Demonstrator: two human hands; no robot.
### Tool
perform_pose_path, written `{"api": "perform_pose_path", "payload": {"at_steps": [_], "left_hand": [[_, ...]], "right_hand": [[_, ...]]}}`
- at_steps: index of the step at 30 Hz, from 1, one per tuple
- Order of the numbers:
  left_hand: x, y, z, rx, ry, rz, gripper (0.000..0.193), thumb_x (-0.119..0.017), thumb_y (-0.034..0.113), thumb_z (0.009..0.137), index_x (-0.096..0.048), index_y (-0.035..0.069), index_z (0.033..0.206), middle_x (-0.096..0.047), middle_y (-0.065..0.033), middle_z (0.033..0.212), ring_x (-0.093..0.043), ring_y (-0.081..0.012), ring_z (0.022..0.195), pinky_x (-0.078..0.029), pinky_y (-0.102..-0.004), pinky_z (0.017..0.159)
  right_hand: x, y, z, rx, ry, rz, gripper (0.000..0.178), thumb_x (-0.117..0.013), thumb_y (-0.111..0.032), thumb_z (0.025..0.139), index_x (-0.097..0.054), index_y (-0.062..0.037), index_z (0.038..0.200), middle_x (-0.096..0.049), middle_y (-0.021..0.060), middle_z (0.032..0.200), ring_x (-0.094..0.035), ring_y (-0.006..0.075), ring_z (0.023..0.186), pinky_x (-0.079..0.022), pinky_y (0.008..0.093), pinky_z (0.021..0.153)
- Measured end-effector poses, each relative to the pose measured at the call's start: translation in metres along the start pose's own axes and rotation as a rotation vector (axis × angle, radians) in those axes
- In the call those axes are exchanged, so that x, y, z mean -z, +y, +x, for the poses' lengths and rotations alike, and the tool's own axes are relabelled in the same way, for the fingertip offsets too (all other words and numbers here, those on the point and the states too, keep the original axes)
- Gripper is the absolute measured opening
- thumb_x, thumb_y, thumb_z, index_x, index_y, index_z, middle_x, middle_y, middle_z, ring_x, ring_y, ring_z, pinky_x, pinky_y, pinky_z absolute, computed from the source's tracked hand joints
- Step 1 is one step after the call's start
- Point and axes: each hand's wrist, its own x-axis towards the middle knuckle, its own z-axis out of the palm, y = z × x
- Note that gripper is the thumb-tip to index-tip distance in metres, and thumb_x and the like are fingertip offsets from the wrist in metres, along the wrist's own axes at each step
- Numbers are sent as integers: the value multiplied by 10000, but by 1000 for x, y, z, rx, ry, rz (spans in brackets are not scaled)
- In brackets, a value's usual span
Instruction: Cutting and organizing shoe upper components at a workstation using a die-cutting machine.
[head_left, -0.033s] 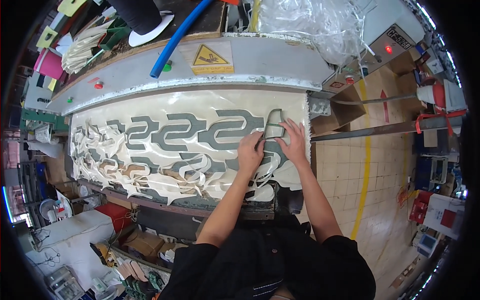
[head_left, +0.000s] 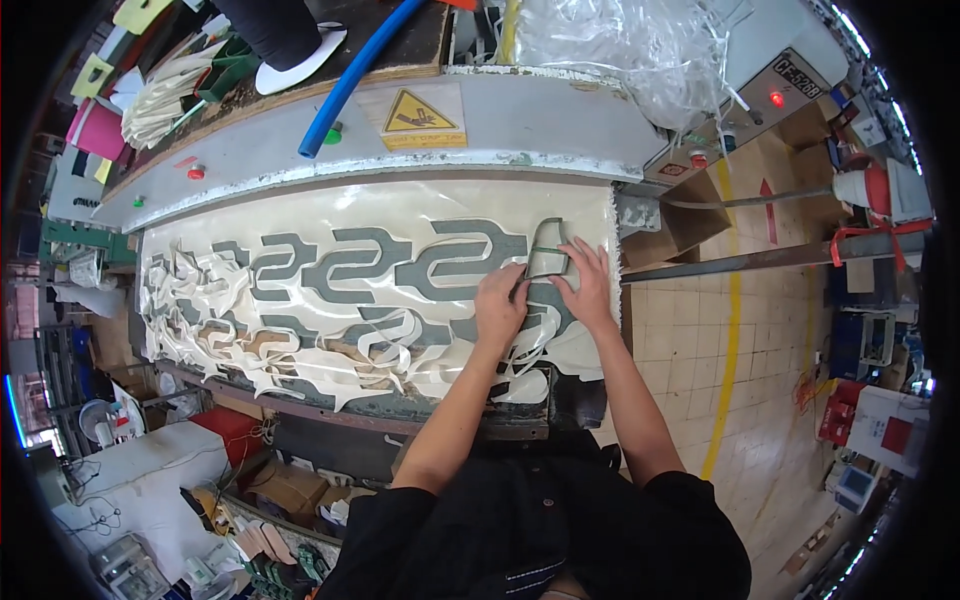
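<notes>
A small metal-strip cutting die point(head_left: 559, 231), an open frame with a crossbar, stands on a cream sheet point(head_left: 380, 203) at its right end. My left hand point(head_left: 501, 308) grips the die's near left corner with closed fingers. On the other side, the fingers and thumb of my right hand point(head_left: 588, 282) press on its right edge. Fork-shaped cutouts in the sheet show a grey-green surface point(head_left: 345, 285) below. Loose cream offcut strips point(head_left: 393, 335) curl up beside my left forearm, and more lie heaped at the left end point(head_left: 195, 285).
Behind the sheet runs a grey machine beam point(head_left: 540, 130) with a yellow warning sign point(head_left: 423, 115). A blue hose point(head_left: 360, 80) hangs over it. Clear plastic point(head_left: 620, 50) is bunched at the back right. A metal bar point(head_left: 740, 262) juts right over the tiled floor point(head_left: 680, 380).
</notes>
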Motion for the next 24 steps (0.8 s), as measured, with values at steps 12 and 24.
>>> {"api": "perform_pose_path", "payload": {"at_steps": [12, 24], "left_hand": [[-3, -12, 1, -39, 0, 51, 314, -802, 112, 875, -785, 61, 1185, -756, -200, 1202, -704, -400, 1089, -527, -469, 1002], [-2, -15, -1, -43, 1, 65, 326, -794, 116, 879, -776, 68, 1201, -758, -199, 1194, -704, -397, 1087, -528, -469, 999]], "right_hand": [[-5, 4, 6, 4, -43, 51, 612, -815, -143, 862, -581, -121, 1427, -608, 184, 1467, -495, 359, 1469, -217, 611, 1261], [-9, 3, 4, -14, -34, 52, 598, -814, -148, 867, -586, -131, 1420, -618, 170, 1456, -496, 356, 1466, -218, 598, 1266]]}}
